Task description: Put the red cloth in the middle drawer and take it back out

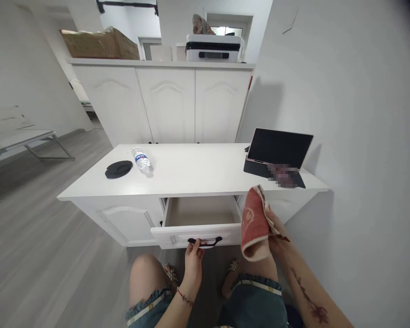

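White desk (pixel 191 177): one open drawer (pixel 200 218), one bottle (pixel 142 160), one towel (pixel 254 223).

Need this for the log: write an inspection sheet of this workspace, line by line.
Surface: white cabinet top, mostly bare in the middle.
Job's things: drawer pulled open, inside looks empty; red cloth held beside it at the right.
Clutter: water bottle lying on its side; dark round object beside it; tablet propped on its keyboard case at the right end.
Hands: left hand grips the black drawer handle; right hand holds the cloth.
Cables: nothing seen.
Surroundings: tall white cabinet behind, carrying a cardboard box and a printer; grey wood floor; white wall on the right.
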